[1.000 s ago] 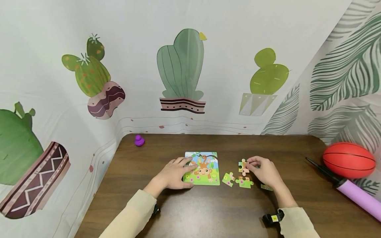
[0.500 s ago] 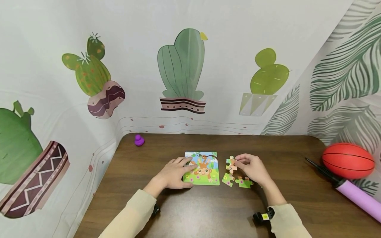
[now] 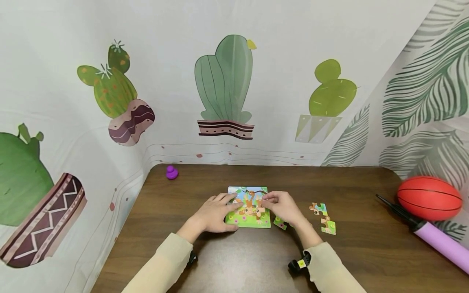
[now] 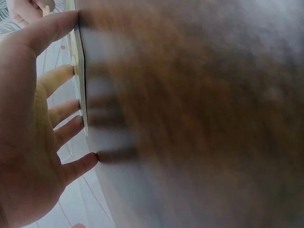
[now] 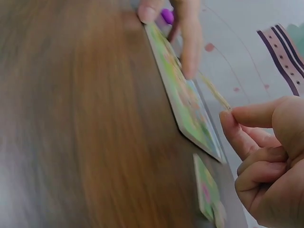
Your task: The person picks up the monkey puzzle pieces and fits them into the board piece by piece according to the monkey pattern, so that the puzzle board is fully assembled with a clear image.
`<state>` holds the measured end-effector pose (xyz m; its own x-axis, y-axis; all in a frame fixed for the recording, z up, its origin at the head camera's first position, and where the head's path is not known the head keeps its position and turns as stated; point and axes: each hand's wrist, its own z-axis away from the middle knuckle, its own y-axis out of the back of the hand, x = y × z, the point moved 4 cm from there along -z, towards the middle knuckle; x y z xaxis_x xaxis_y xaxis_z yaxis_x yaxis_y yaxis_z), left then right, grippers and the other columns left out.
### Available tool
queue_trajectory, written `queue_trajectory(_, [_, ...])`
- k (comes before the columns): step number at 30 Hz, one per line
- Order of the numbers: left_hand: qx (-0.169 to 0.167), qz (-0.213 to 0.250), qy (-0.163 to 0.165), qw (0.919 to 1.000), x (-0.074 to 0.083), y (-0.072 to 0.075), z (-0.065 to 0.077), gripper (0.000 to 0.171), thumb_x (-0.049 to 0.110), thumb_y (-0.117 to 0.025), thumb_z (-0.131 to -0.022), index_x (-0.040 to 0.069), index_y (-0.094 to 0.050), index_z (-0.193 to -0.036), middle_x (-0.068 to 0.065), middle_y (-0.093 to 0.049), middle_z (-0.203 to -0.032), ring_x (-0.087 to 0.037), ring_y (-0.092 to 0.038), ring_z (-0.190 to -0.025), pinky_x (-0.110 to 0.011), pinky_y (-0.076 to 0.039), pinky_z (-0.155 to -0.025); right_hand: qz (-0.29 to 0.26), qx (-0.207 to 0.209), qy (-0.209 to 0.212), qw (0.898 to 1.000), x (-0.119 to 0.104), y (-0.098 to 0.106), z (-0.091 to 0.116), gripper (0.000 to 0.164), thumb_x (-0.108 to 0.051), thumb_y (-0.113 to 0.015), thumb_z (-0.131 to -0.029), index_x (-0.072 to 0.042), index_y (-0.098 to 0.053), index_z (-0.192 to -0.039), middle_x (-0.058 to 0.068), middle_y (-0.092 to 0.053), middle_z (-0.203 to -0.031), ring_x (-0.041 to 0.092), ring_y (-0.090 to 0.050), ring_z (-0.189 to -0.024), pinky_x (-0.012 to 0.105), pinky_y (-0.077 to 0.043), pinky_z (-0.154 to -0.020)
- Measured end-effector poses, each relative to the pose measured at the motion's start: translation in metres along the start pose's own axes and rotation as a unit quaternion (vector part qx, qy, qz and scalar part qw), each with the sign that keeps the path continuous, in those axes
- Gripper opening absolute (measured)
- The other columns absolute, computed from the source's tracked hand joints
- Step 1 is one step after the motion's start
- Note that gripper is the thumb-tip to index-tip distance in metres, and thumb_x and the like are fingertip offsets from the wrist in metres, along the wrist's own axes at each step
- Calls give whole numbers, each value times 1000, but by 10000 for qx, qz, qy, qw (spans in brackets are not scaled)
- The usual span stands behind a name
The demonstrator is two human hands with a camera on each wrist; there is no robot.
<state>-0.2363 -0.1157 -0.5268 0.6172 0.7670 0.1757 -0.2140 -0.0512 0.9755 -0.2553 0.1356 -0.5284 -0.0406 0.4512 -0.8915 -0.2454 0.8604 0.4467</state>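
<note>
A square jigsaw board [image 3: 250, 223] with a monkey picture lies on the table. My left hand [image 3: 216, 213] rests on its left side, fingers spread, the thumb at the near edge in the left wrist view. Over the board's right part, my right hand [image 3: 285, 208] pinches a jigsaw piece [image 5: 217, 94] between thumb and index finger, seen edge-on in the right wrist view above the board's surface. A green jigsaw piece [image 3: 280, 223] lies just right of the board, partly covered by the right hand. Two more pieces, one blue and orange [image 3: 318, 209], one green [image 3: 328, 226], lie farther right.
A purple rubber duck [image 3: 171, 172] stands at the table's back left corner. On the right are a red ball [image 3: 429, 197] and a lilac pump [image 3: 441, 244] with a black nozzle. A cactus-print cloth [image 3: 165, 101] hangs behind the table.
My right hand has carried the pinched jigsaw piece leftward, from among the loose pieces to over the board. Its arm now hides one loose piece and uncovers two at right. My left hand stays put.
</note>
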Motion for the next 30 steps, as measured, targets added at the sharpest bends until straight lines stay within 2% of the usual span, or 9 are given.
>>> queue_trajectory(11, [41,20,-3,10000,0,0,-1,78,67,-62,-93,32,-41,-161,-2,-28,-169,-27,-31,-150,-58,-30,-117,-131,40,-345,9993,-4,-30,-12,13,-19,-75,-97,-8,-77,-105,2,-74,-91,17,-70,-82,36,-57,-70])
queue_trajectory(25, [85,-39,-45,9999,0,1,-1,81,67,-62,-93,27,-42,-161,-2,-29,-168,-26,-29,-151,-58,-31,-117,183,255,-516,9982,-8,-36,-17,13,-19,-77,-95,-8,-77,-100,1,-74,-88,16,-68,-76,34,-55,-64])
queue_trajectory(30, [45,-26,4,10000,1,1,-1,80,67,-62,-93,29,-41,-161,-3,-29,-168,-26,-30,-151,-58,-32,-116,320,304,-634,9970,-9,-37,-19,12,-21,-77,-95,-10,-78,-99,0,-74,-89,16,-67,-73,34,-53,-62])
